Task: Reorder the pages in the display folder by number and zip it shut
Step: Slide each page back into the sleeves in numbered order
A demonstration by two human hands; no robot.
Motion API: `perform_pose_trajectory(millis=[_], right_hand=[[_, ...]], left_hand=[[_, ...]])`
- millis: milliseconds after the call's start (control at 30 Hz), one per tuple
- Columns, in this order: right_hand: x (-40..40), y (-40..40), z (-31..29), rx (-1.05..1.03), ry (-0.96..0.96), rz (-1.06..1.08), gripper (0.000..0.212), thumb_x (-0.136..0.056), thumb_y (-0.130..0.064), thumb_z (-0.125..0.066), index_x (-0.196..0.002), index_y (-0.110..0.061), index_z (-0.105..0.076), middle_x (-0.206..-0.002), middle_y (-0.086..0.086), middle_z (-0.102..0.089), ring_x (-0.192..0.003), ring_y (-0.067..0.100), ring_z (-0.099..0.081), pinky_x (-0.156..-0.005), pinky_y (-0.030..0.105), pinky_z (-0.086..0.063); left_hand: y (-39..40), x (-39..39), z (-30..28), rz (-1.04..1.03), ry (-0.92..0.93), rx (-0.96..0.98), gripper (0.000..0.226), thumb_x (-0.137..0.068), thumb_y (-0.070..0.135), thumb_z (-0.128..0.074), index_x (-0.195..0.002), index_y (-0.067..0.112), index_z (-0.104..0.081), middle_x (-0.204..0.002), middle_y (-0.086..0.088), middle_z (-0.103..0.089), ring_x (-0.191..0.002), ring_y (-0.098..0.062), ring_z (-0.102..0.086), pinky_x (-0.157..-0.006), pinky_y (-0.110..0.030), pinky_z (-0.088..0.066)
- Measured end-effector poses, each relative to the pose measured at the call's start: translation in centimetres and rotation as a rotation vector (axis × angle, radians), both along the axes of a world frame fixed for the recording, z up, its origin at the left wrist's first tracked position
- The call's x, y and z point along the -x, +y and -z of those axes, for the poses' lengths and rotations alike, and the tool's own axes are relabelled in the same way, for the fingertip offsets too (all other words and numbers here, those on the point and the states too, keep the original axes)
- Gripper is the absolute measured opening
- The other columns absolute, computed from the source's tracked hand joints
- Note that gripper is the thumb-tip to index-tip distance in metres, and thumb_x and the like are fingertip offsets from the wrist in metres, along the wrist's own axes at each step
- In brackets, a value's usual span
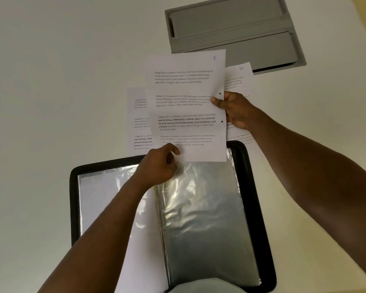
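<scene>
The black display folder (260, 208) lies open on the white table near me, its clear plastic sleeves (203, 218) spread across both halves. I hold a printed page (186, 102) with two punched holes above the folder's far edge. My left hand (159, 166) pinches its bottom edge and my right hand (235, 108) grips its right edge. A blue number sits at its top right corner, too blurred to read. A page marked 10 (240, 77) lies on the table behind it at the right. Another printed page (138, 121) lies behind at the left.
A grey recessed cable box (237, 28) with two flaps is set into the table beyond the pages. White table surface (51, 92) spreads to the left and right of the folder.
</scene>
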State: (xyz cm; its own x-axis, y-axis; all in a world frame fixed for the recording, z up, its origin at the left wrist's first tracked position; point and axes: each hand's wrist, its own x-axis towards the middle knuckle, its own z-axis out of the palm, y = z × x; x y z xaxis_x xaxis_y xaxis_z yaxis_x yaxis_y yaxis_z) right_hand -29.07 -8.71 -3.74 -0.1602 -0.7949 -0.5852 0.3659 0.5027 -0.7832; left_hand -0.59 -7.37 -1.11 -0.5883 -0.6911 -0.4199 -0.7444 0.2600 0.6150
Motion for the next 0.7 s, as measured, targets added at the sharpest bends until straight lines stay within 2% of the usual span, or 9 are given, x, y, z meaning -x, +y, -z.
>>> perform_pose_trajectory(millis=[167,267,367,433,567,700], right_hand=[[1.5,-0.1,0.5,-0.023,-0.015,0.02,0.045,-0.071,-0.025,-0.074,-0.113,-0.012,-0.065,-0.111,0.008,-0.072,-0.104,0.024,-0.069,-0.082,0.046,-0.058],[1.4,-0.2,0.5,-0.027,-0.006,-0.009,0.045,-0.07,-0.025,-0.074,-0.113,-0.012,-0.065,-0.107,0.005,-0.073,-0.101,0.023,-0.069,-0.079,0.042,-0.059],[1.0,-0.3,0.3,-0.03,0.003,-0.094,0.057,-0.068,-0.024,-0.077,-0.121,-0.009,-0.063,-0.112,0.006,-0.072,-0.102,0.021,-0.069,-0.079,0.037,-0.059],[0.7,-0.1,0.1,-0.043,0.017,-0.179,0.061,-0.064,-0.023,-0.08,-0.121,-0.01,-0.063,-0.112,0.004,-0.072,-0.101,0.018,-0.07,-0.077,0.034,-0.059],[0.9,0.2,0.2,-0.067,0.092,-0.303,0.079,-0.052,-0.03,-0.083,-0.126,-0.013,-0.06,-0.116,0.003,-0.07,-0.102,0.02,-0.069,-0.083,0.039,-0.059],[2.2,0.2,-0.1,-0.074,0.114,-0.298,0.08,-0.049,-0.031,-0.084,-0.123,-0.012,-0.062,-0.112,0.004,-0.072,-0.102,0.021,-0.069,-0.079,0.038,-0.06]], left_hand=[[-0.4,-0.8,0.3,-0.005,-0.038,0.014,0.025,-0.083,0.012,-0.064,-0.104,0.026,-0.06,-0.078,0.012,-0.06,-0.072,-0.004,-0.059,-0.066,-0.016,-0.043],[-0.5,-0.3,0.4,0.017,-0.066,0.019,0.018,-0.083,0.011,-0.064,-0.098,0.021,-0.068,-0.081,0.013,-0.062,-0.072,-0.002,-0.058,-0.066,-0.012,-0.041],[-0.3,0.2,0.6,0.01,-0.062,0.011,0.015,-0.083,0.005,-0.061,-0.092,0.015,-0.07,-0.085,0.008,-0.066,-0.077,-0.01,-0.061,-0.07,-0.02,-0.048],[0.0,0.2,0.7,0.008,-0.063,0.028,0.015,-0.084,0.005,-0.061,-0.092,0.015,-0.069,-0.088,0.005,-0.067,-0.078,-0.01,-0.06,-0.07,-0.021,-0.046],[-0.1,0.1,1.0,0.005,-0.072,0.03,0.017,-0.085,0.007,-0.062,-0.097,0.015,-0.07,-0.093,0.001,-0.069,-0.085,-0.015,-0.063,-0.078,-0.031,-0.052],[-0.3,-0.3,0.9,-0.01,-0.064,0.027,0.016,-0.083,0.01,-0.067,-0.096,0.02,-0.068,-0.085,0.004,-0.068,-0.08,-0.013,-0.064,-0.074,-0.027,-0.051]])
